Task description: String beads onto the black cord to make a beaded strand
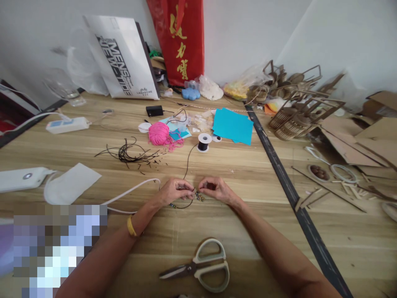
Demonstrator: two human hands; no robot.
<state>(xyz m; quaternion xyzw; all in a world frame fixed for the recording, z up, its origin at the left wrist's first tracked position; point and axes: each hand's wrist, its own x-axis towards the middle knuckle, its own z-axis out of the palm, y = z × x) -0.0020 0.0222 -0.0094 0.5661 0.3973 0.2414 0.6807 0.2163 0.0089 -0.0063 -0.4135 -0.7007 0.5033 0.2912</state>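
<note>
My left hand [176, 191] is closed in a pinch on a thin black cord, whose dark tip pokes out at the fingertips. Small coloured beads [173, 205] sit threaded on the black cord [186, 207] below that hand. Just to its right, my right hand [218, 190] pinches what looks like a tiny bead, partly hidden by the fingers. Loose beads [200, 197] lie in a small cluster on the table under the right fingertips. The cord leads back to a white spool [204, 139] wound with black cord. Scissors [201, 267] lie nearer to me, blades pointing left.
Beyond the hands are cut black cords [127, 153], pink yarn [159, 133] and blue sheets [233, 126]. A white cable [133, 189] runs left. A dark strip [288, 190] crosses the table at right, with wooden baskets [291, 120] and cardboard [353, 136] past it.
</note>
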